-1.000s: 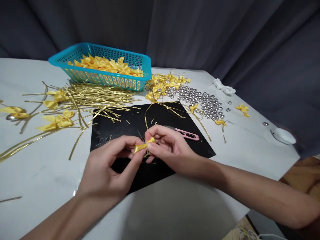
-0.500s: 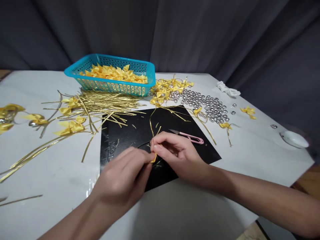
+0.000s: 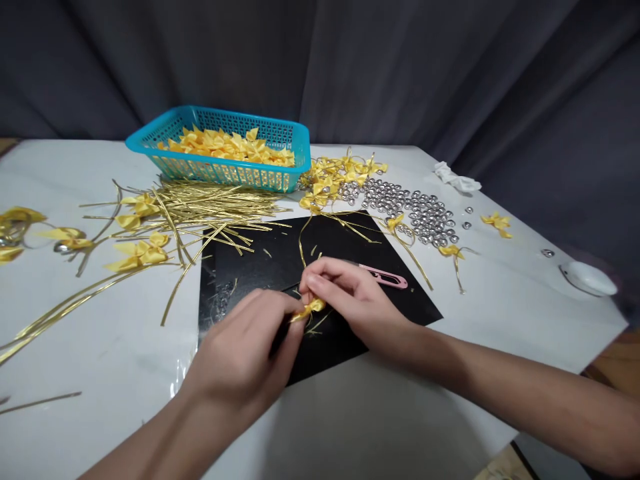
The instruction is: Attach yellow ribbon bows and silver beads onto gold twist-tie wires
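A small bow of shiny yellow ribbon (image 3: 315,307) is held between the two hands, over the flat black rectangular mat (image 3: 327,353) on the white tabletop (image 3: 120,360). Its left end is pinched by the left hand (image 3: 240,333), whose grip is closed, thumb against forefinger. The right hand (image 3: 353,290) is set just above the bow's right end, thumb and forefinger drawn together in a narrow grip; what lies between those fingertips cannot be told.

On the mat, pink-handled snips (image 3: 387,276) are partly covered by the right hand. Beyond the left hand, thin metallic gold cords (image 3: 215,200) are piled, a few ends laid across the mat's far edge. Behind them stands a turquoise perforated plastic basket (image 3: 302,137), in which many yellow ribbon pieces (image 3: 230,145) are heaped. To its right, corded yellow bows (image 3: 330,177) are clustered, and small shiny silver beads (image 3: 427,215) are spread beside them. A shallow white dish (image 3: 591,279) is placed near the right edge.
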